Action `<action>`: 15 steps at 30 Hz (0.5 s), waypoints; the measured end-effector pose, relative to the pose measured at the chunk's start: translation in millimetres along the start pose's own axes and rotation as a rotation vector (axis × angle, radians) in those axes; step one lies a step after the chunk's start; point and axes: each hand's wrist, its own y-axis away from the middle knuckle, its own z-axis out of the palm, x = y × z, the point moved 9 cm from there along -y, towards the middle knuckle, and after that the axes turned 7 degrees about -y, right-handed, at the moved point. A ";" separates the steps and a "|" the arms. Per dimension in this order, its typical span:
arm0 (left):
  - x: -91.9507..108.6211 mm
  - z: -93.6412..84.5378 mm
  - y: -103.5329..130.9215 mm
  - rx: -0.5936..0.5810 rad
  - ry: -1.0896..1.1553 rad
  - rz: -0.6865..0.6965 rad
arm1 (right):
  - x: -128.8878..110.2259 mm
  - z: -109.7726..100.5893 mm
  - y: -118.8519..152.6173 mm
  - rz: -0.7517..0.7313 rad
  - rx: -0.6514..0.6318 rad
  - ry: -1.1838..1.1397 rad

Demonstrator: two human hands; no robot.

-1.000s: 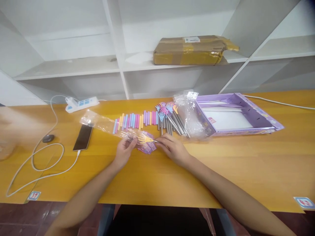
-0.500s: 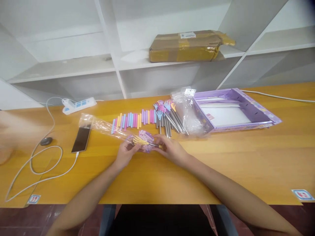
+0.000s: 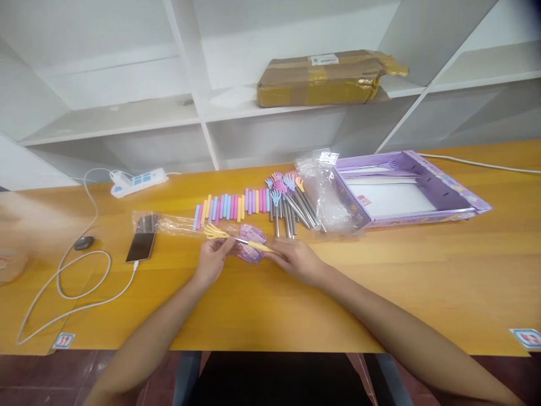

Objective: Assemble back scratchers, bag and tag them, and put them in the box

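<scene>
One yellow hand-shaped scratcher [image 3: 258,246] is in our grip, spanning from our left hand [image 3: 211,261] to our right hand [image 3: 299,260]. We pinch its metal shaft between left thumb and fingers, its splayed head just beyond them, while our right fingers close around the end of its yellow handle. A long clear sleeve [image 3: 180,225] runs leftward from behind our left hand, overlapping a phone [image 3: 141,246]; we cannot tell whether those fingers hold it too. Between our hands, behind the scratcher, we see printed purple cards [image 3: 252,232]. Beyond our left hand is a row of coloured sticks [image 3: 229,207]; just beyond our right hand, a pile of scratchers [image 3: 291,206] with metal shafts. Farther right of that hand we have crumpled clear bags [image 3: 323,197] against a purple tray [image 3: 426,219].
</scene>
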 end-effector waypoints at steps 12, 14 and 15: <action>15.5 -10.0 -2.4 0.146 0.089 0.009 | 15.3 -10.6 -4.1 0.170 0.027 -0.183; 18.4 -12.7 -4.7 0.148 0.106 0.006 | 13.5 -13.0 -5.0 0.153 0.021 -0.211; 17.9 -13.0 -5.2 0.142 0.109 0.001 | 12.8 -13.4 -5.4 0.145 0.016 -0.222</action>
